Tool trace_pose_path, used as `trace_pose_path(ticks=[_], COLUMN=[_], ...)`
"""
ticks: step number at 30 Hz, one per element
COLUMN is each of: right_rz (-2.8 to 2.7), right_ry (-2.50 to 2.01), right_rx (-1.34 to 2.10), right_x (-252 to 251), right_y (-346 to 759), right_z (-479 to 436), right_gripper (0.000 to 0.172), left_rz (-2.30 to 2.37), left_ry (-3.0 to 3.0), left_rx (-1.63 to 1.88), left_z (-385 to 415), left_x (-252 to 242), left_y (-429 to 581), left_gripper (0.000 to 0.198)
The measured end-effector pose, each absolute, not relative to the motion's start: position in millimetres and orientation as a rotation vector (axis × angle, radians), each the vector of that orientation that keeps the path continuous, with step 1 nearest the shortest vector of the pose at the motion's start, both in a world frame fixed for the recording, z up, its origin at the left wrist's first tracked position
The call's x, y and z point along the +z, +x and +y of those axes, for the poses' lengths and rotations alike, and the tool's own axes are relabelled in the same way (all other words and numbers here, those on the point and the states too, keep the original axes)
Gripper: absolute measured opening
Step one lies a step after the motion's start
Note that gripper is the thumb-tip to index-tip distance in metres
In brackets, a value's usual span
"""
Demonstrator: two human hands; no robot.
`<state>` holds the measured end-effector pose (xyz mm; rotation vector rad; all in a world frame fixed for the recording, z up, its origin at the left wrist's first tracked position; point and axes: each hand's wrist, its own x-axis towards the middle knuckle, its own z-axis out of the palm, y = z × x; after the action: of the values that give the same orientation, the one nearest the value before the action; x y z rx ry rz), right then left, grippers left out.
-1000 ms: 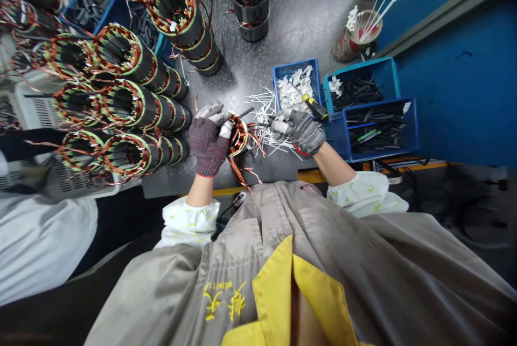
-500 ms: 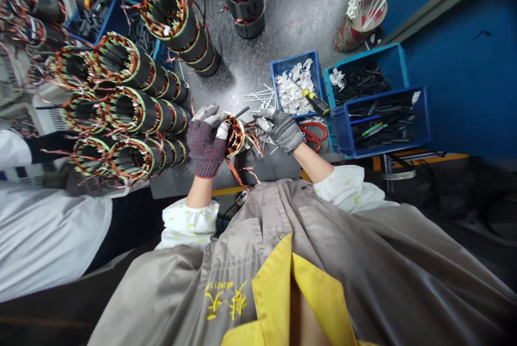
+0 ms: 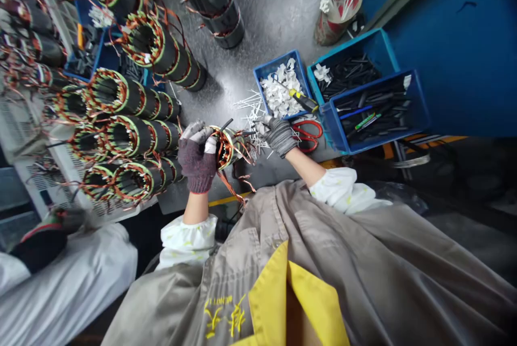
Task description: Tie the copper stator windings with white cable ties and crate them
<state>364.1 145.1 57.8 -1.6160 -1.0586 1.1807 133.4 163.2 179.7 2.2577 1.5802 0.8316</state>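
Note:
A stator (image 3: 226,153) with copper windings and loose lead wires lies on the worktop close to my body. My left hand (image 3: 197,156), in a dark purple glove with whitish fingertips, is closed around its left side. One black sleeve (image 3: 226,124) sticks up from the stator's top edge. My right hand (image 3: 278,136), in a grey striped glove, is just right of the stator with its fingers pinched. A thin dark tube (image 3: 244,133) runs from the winding wires to those fingertips. The exact grip is partly hidden by the fingers.
Stacked stators (image 3: 129,136) fill the left. A blue bin of white scraps (image 3: 278,114), with a yellow-black screwdriver (image 3: 302,100), is beside red-handled scissors (image 3: 307,136). Bins of black sleeves (image 3: 422,114) stand at right. White sticks (image 3: 251,111) lie loose. A co-worker's sleeve (image 3: 100,260) is lower left.
The whole view has shifted. My right hand sits slightly farther from the stator, and the dark tube at its fingertips shows more clearly. The co-worker at left has moved.

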Motion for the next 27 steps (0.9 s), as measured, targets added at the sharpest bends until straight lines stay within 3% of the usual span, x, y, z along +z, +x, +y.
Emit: trace_pose_path(ticks=[9,17,27], right_rz=[-0.932,-1.046,-0.968], right_ry=[-1.516,-1.488,-1.551], right_rx=[1.304,1.298,1.219], right_x=[59,60,62], right_y=[356,344,354], right_z=[138,140,129], right_gripper=[0.022,0.018,0.025], left_rz=[1.653,1.662,1.662], left_ry=[2.312,2.307,2.303], left_rx=[0.726,0.724,0.706], left_z=[159,158,157], left_x=[186,189,190], left_y=[130,134,134], left_gripper=[0.023,0.021,0.020])
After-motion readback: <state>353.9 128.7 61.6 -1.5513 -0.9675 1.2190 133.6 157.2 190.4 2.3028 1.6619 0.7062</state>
